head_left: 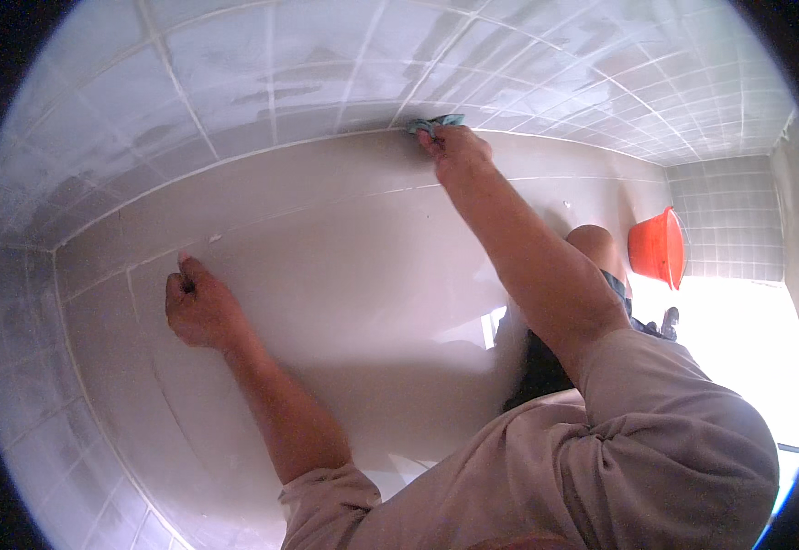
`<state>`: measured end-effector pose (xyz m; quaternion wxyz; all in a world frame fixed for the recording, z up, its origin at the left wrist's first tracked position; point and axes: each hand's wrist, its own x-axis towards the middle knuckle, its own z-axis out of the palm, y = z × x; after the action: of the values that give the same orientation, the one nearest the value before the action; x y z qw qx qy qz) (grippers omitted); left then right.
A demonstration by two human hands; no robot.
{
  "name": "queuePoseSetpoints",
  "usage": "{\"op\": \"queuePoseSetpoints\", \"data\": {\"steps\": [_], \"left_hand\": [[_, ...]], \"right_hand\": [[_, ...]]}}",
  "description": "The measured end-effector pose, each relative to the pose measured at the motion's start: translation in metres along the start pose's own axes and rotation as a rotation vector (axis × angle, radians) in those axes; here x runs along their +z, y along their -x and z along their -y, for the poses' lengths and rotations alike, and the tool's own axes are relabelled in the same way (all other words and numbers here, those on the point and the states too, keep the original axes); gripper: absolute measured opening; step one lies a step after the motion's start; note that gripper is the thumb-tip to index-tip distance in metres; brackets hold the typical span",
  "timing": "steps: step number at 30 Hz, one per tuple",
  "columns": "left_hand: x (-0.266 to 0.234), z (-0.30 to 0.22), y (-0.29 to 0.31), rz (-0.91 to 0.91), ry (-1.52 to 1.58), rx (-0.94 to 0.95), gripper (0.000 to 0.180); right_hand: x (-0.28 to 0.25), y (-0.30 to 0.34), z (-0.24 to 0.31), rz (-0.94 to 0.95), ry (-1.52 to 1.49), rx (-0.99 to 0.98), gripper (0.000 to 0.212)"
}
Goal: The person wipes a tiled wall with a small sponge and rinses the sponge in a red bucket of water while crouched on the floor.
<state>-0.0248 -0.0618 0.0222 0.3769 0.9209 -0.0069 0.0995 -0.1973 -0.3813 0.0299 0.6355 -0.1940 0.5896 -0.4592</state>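
Observation:
My right hand [459, 151] reaches far forward, its fingers gripping a crumpled teal cloth [450, 120]. The cloth meets the seam where the tiled wall [317, 69] joins the grey floor [326, 238]. To the left, my left hand [202, 302] is closed, with its knuckles curled and its fingertips near a thin pale joint line in the floor. Anything inside that hand is hidden or too small to name. Cloudy, greyish smears cover the wall tiles between pale grout lines.
An orange bucket [658, 247] lies tilted at the right, beside my bent knee [592, 243]. Behind it stands a small tiled wall [727, 215]. Bright light comes from an opening at the right. Another tiled wall [23, 339] borders the floor's left side.

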Motion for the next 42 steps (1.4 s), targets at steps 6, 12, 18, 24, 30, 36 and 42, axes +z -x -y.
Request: {"op": "queuePoseSetpoints", "data": {"steps": [6,12,18,24,30,36,42], "left_hand": [[0.002,0.015,-0.004,-0.060,-0.015,0.103,0.049],[-0.002,0.002,0.002,0.011,-0.032,-0.014,0.050],[-0.001,0.022,-0.005,-0.020,-0.115,0.031,0.049],[0.003,0.005,0.001,0.003,-0.063,-0.009,0.050],[0.002,0.009,0.004,-0.035,-0.052,0.047,0.046],[-0.005,-0.008,0.006,0.010,-0.055,0.030,0.044],[-0.001,-0.003,0.004,0.037,-0.096,0.033,0.044]], "right_hand": [[0.056,0.075,-0.041,0.158,0.085,-0.014,0.013],[-0.038,-0.033,0.101,-0.144,-0.128,-0.178,0.006],[0.032,0.060,0.028,-0.050,0.080,-0.315,0.030],[-0.027,-0.011,0.170,-0.348,-0.136,-0.368,0.009],[0.036,0.063,0.080,-0.066,0.441,-1.714,0.019],[0.031,0.056,0.220,-0.310,0.217,-1.793,0.018],[0.058,0.110,0.129,0.188,1.206,-1.990,0.010]]}}
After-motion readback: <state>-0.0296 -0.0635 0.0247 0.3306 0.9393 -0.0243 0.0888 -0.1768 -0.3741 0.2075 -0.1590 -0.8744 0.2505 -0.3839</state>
